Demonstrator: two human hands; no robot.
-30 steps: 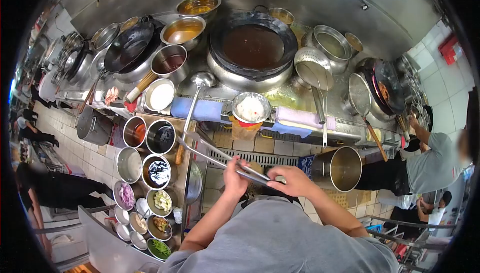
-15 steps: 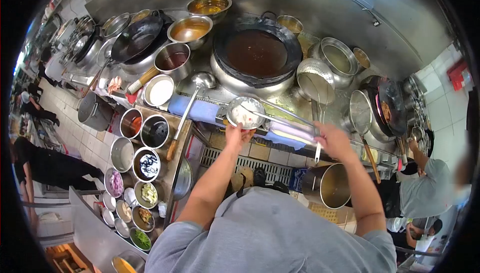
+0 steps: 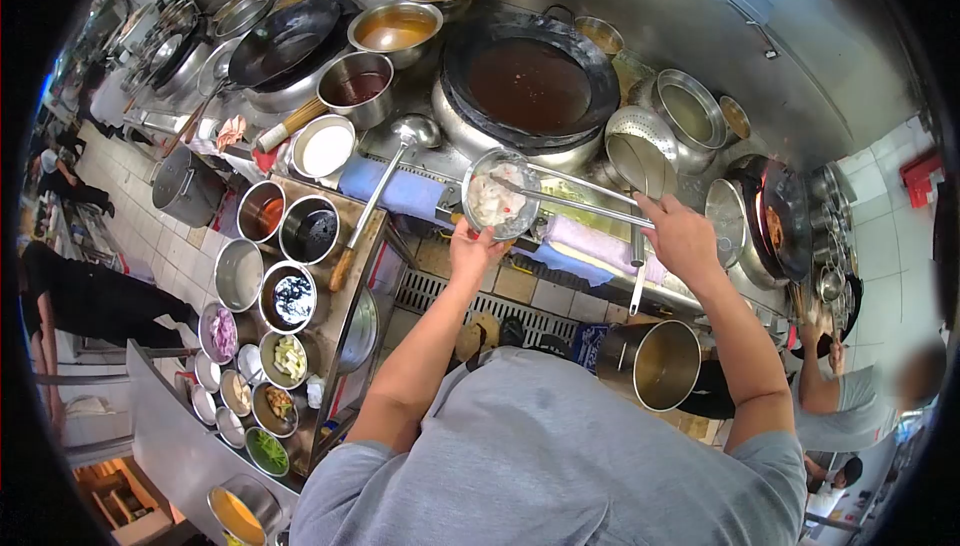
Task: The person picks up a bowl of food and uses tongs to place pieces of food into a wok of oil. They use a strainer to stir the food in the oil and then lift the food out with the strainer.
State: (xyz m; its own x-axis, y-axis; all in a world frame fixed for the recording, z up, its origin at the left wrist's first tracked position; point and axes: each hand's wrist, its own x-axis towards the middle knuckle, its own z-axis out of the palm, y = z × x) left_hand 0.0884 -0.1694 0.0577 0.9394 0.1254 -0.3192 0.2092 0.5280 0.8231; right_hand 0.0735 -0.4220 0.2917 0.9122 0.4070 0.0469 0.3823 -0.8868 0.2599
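My left hand (image 3: 477,249) grips the lower rim of a small metal bowl (image 3: 530,212), which is tilted so its contents face me. Inside lie pale, wet food pieces (image 3: 497,200) with small red bits. My right hand (image 3: 680,236) is closed around a pair of long metal chopsticks (image 3: 590,208). One chopstick reaches into the food, while the other passes by the bowl's right rim. Just beyond the bowl stands a large black wok (image 3: 460,76) full of dark reddish-brown liquid (image 3: 525,86).
A ladle (image 3: 415,131) lies at the left, near a pot of white contents (image 3: 327,149). Several ingredient pots, one with chopped green vegetable (image 3: 268,451), crowd the left cart. Strainers (image 3: 643,164) rest right of the wok. A tall pot (image 3: 640,366) stands low right; a co-worker (image 3: 850,401) works beyond.
My left hand has tilted the bowl further towards me, showing more of the food. The right hand has moved slightly up and right with the chopsticks, and the view has shifted a little.
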